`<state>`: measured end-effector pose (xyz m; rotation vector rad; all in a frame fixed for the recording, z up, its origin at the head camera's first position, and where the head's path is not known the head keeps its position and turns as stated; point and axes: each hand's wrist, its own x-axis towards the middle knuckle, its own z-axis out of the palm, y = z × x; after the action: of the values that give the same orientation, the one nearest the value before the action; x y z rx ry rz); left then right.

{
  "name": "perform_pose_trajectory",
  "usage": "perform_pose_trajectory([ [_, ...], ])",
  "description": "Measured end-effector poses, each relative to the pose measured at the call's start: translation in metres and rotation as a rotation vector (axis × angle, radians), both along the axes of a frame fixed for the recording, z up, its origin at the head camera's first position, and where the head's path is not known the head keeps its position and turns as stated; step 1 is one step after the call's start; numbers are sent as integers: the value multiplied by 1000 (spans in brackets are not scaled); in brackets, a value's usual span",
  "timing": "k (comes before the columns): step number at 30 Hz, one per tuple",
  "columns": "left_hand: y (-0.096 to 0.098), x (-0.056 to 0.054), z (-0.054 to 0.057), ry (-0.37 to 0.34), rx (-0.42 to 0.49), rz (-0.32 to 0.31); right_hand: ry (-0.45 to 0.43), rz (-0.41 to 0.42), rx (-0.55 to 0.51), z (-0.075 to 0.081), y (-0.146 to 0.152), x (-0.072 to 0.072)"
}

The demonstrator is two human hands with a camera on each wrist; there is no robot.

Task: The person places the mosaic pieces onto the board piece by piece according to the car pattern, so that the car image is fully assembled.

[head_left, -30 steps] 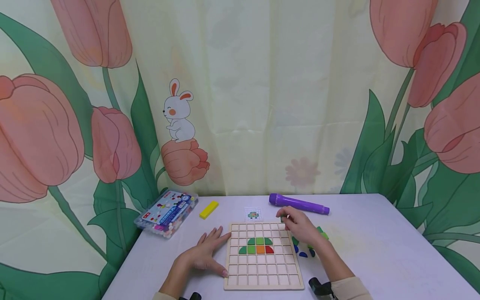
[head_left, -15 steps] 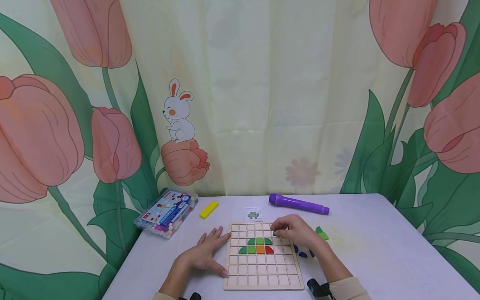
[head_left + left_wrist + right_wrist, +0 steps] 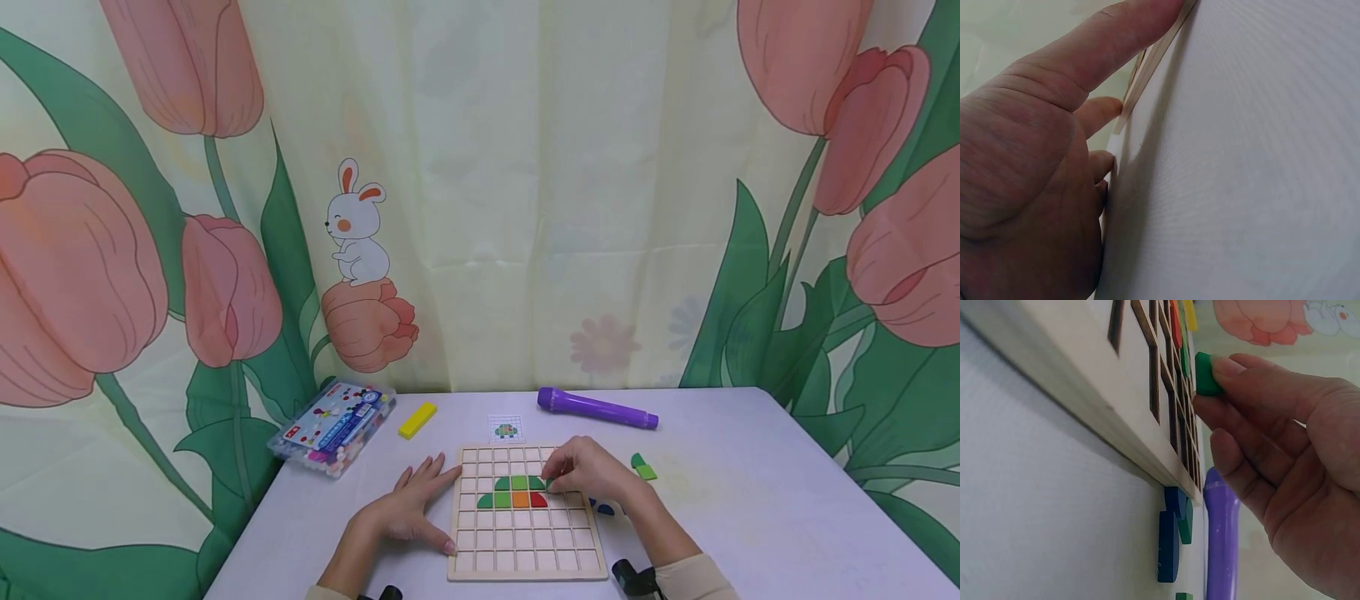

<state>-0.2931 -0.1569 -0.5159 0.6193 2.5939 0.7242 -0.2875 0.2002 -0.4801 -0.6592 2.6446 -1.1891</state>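
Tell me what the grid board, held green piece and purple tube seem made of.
Grid board: likely unpainted wood, matte; pale tan with darkened cut edges. Green piece: perhaps painted wood or plastic; matte, even color, no grain. Purple tube: probably plastic; smooth sheen, pale highlight.

My left hand (image 3: 409,507) rests with fingers spread, while my right hand (image 3: 594,468) pinches between thumb and fingertips.

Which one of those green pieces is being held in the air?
The green piece that the right hand pinches over the wooden grid. The other green pieces in view sit in the grid or lie loose beside it.
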Motion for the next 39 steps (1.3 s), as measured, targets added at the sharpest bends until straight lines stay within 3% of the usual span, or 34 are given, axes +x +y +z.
perform_pose_trajectory([
  [19,-2,-2,-1,25,2,-18,-8,49,80,7,-3,5],
  [39,-1,0,0,14,-10,-12,-26,29,130,3,-3,7],
])
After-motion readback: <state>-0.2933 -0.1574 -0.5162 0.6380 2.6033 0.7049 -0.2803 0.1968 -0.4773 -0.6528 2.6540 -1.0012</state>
